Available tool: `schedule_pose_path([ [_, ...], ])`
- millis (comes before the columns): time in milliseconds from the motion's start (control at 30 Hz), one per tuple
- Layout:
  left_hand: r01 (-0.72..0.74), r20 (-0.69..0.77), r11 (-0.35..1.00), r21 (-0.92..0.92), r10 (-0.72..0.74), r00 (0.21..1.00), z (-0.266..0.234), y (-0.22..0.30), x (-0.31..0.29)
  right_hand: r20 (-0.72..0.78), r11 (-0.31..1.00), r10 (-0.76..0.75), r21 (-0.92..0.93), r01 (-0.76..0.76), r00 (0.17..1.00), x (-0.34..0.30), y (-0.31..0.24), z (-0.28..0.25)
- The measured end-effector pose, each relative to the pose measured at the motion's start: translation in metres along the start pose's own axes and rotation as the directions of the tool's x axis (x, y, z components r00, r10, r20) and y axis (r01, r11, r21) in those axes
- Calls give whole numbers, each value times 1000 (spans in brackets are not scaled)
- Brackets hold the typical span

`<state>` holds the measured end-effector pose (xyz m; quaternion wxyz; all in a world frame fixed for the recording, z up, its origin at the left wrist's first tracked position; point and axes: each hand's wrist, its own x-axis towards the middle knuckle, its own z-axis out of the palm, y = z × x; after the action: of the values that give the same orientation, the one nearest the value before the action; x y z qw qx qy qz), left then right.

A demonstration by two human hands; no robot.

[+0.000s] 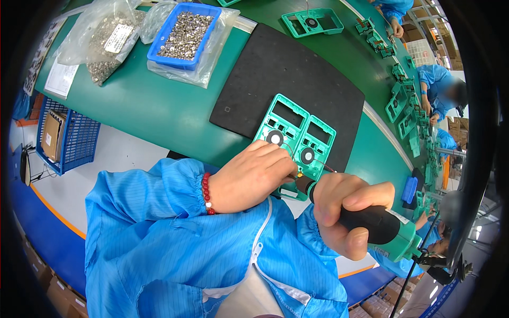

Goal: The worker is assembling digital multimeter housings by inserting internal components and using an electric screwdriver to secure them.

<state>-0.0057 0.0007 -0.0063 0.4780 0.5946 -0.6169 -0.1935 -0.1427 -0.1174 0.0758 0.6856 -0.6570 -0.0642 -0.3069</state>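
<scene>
In the head camera's view, a worker in a blue striped smock bends to a pair of green casings (286,127) lying side by side on a black mat (286,69), at the center of the frame. The right hand (347,206), right of center, is wrapped around a green-and-black power screwdriver (377,225), its nose pointing left toward the lower part of the casings. The left hand (252,172), a red bead bracelet (205,193) at its wrist, reaches in from the lower left with fingers bent over the casings' lower edge, close by the screwdriver's nose; whether they pinch anything cannot be told, as the back of the hand hides them. Each casing carries a round black speaker with a pale center.

At the upper left, a blue tray (180,63) heaped with small metal parts (185,34) sits on a clear plastic sheet, beside a plastic bag (101,42) of similar pieces. A blue crate (79,140) stands below, at the left. Another green casing (303,32) lies at the top of the frame, while co-workers in blue sleeves (433,74) line the right, near a row of green parts.
</scene>
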Motion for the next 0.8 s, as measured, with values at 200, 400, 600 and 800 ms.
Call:
schedule_pose_path([
  [200,-14,-18,1000,13,14,1000,0,8,12,-133,985,-76,-162,53,988,3,2,-3],
  [400,-373,282,896,240,304,910,17,6,5,-459,932,-194,-362,17,867,-9,5,-23],
  [600,-438,421,842,315,290,860,32,-2,1,-549,981,-52,-186,-61,834,-23,20,-35],
  [800,-413,308,866,282,326,894,33,-5,6,-481,956,-97,-289,-54,871,-27,26,-44],
])
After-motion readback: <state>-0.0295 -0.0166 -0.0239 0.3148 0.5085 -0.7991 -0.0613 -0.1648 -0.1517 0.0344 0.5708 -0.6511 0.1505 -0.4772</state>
